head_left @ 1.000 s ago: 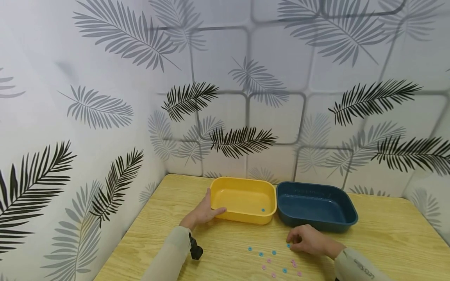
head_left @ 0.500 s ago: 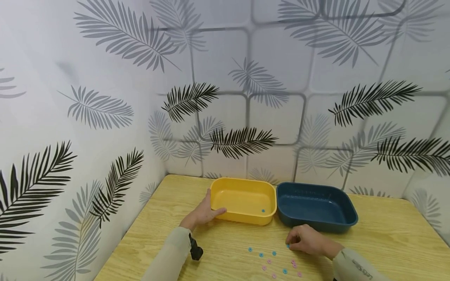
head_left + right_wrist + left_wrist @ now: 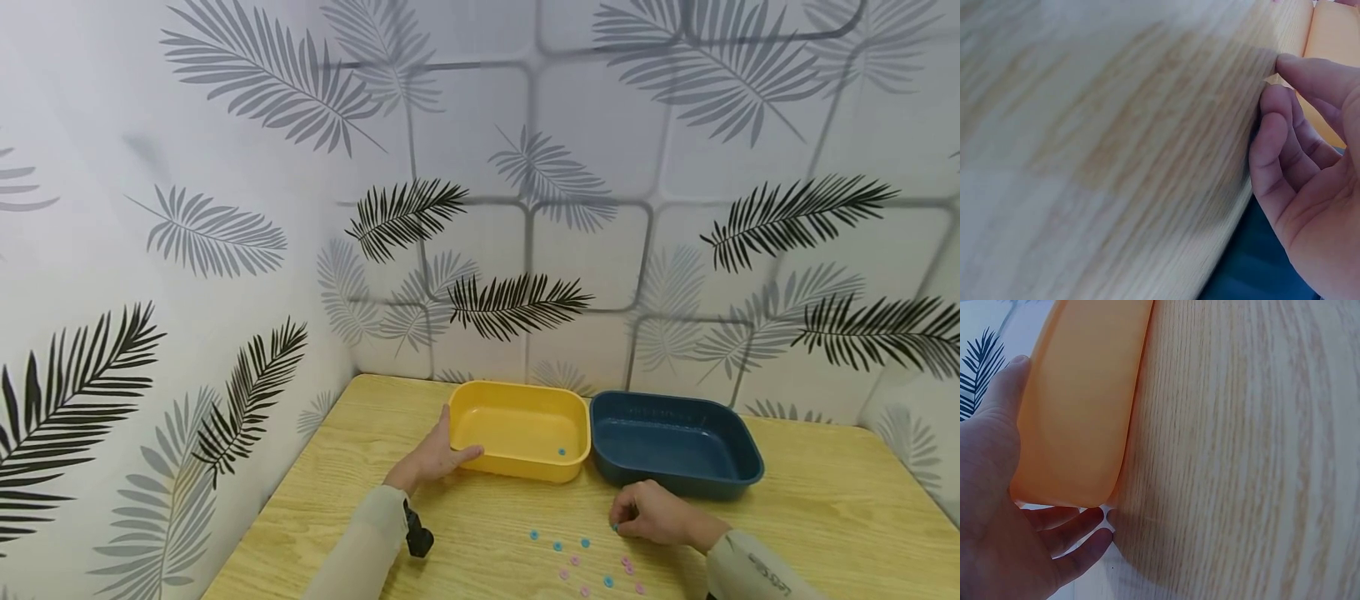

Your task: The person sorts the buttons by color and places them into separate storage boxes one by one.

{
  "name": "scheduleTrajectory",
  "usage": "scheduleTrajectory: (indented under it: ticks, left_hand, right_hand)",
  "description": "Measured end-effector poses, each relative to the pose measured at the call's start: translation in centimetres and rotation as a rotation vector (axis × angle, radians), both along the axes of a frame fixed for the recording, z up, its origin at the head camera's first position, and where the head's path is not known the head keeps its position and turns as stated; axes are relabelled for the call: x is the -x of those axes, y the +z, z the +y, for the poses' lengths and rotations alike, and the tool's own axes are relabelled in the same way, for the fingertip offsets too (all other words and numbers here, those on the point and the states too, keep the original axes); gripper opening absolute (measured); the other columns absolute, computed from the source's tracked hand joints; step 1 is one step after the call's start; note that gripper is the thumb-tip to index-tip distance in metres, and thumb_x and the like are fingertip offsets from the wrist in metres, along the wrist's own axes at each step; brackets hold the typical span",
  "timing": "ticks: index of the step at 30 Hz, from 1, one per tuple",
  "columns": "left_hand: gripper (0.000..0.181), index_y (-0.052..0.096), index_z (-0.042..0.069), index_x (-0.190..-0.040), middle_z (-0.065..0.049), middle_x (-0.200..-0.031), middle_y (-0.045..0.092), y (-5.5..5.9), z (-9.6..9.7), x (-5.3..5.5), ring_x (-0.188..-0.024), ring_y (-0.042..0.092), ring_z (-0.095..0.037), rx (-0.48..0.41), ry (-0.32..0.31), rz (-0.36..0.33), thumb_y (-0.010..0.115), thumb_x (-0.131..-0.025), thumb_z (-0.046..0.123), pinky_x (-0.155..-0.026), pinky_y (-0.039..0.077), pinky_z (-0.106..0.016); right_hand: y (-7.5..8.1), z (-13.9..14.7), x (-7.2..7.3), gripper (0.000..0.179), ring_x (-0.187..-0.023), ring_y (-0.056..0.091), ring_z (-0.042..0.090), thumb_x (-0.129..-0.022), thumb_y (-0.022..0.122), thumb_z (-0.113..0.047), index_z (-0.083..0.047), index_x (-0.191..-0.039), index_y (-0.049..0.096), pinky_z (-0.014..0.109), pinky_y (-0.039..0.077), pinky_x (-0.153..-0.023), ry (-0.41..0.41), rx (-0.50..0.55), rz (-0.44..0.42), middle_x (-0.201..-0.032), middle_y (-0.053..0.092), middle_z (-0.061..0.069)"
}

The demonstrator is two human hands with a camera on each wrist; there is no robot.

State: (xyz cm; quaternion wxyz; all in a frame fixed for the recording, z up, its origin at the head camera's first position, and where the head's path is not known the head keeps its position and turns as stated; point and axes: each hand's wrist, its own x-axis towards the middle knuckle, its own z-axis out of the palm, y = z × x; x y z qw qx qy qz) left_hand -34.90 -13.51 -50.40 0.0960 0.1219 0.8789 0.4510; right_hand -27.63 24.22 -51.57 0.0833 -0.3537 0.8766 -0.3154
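Observation:
My left hand [image 3: 431,454] holds the near left corner of a yellow plastic bin [image 3: 517,467]. The thumb lies at the front rim and the other fingers go round the end wall, as the left wrist view shows from the side. In front of a dark blue bin [image 3: 678,479], my right hand [image 3: 656,512] is down at the table, pinching a small blue button-like disc [image 3: 615,527] between thumb and forefinger. Its fingertips hide most of that disc. One more blue disc [image 3: 562,452] lies inside the yellow bin.
Several loose blue discs [image 3: 534,534] and pink discs [image 3: 564,574] lie scattered on the wooden table [image 3: 480,542], left of and nearer than my right hand. The two bins stand side by side, close to the leaf-patterned wall [image 3: 585,250] behind.
The blue disc at my right fingertips has become more covered by them and shows less of its face. My left hand stays on the yellow bin.

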Motion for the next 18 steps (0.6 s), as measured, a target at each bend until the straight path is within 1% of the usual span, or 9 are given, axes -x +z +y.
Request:
scheduleTrajectory:
  ticks: [4,7,10,15,18]
  left_hand:
    - [0.109,-0.013,0.003,-0.149,-0.023,-0.154,0.01,0.1,0.0,-0.1,-0.139,0.02,-0.036,0.011,0.007,-0.006,0.067,-0.086,0.043,-0.11,0.017,-0.05]
    - [0.109,-0.012,0.004,-0.149,-0.023,-0.154,0.009,0.1,0.0,-0.1,-0.139,0.019,-0.036,0.021,0.011,-0.01,0.067,-0.086,0.043,-0.111,0.017,-0.05]
    - [0.107,-0.013,0.003,-0.149,-0.023,-0.154,0.009,0.1,0.0,-0.1,-0.139,0.019,-0.036,0.022,0.01,-0.007,0.067,-0.087,0.04,-0.11,0.017,-0.05]
    - [0.106,-0.013,0.003,-0.149,-0.024,-0.154,0.01,0.1,0.0,0.0,-0.139,0.02,-0.036,0.027,0.008,-0.004,0.066,-0.088,0.038,-0.11,0.018,-0.05]
    - [0.106,-0.012,0.002,-0.149,-0.024,-0.154,0.011,0.1,0.0,0.0,-0.138,0.021,-0.036,0.028,0.01,-0.005,0.066,-0.088,0.038,-0.11,0.018,-0.05]
  right_hand:
    - [0.3,0.1,-0.1,0.01,-0.068,0.052,-0.002,-0.08,0.073,-0.007,-0.016,-0.079,0.07,0.021,0.046,-0.06,-0.004,-0.002,-0.032,-0.076,0.062,-0.013]
    - [0.8,0.1,-0.2,0.006,-0.067,0.052,0.0,-0.083,0.071,-0.01,-0.015,-0.082,0.072,0.022,0.046,-0.059,-0.023,-0.002,-0.089,-0.077,0.064,-0.011]
    - [1.5,0.1,-0.3,0.004,-0.064,0.054,0.003,-0.084,0.07,-0.012,-0.014,-0.083,0.073,0.023,0.047,-0.055,-0.047,0.004,-0.131,-0.076,0.066,-0.01]
    - [2.3,-0.1,-0.4,0.005,-0.062,0.056,0.004,-0.084,0.07,-0.012,-0.014,-0.082,0.074,0.023,0.048,-0.053,-0.094,0.012,-0.13,-0.074,0.067,-0.007]
    - [2.6,-0.2,-0.4,0.005,-0.06,0.058,0.004,-0.084,0.07,-0.011,-0.012,-0.081,0.074,0.023,0.049,-0.053,-0.111,0.036,-0.122,-0.073,0.068,-0.004]
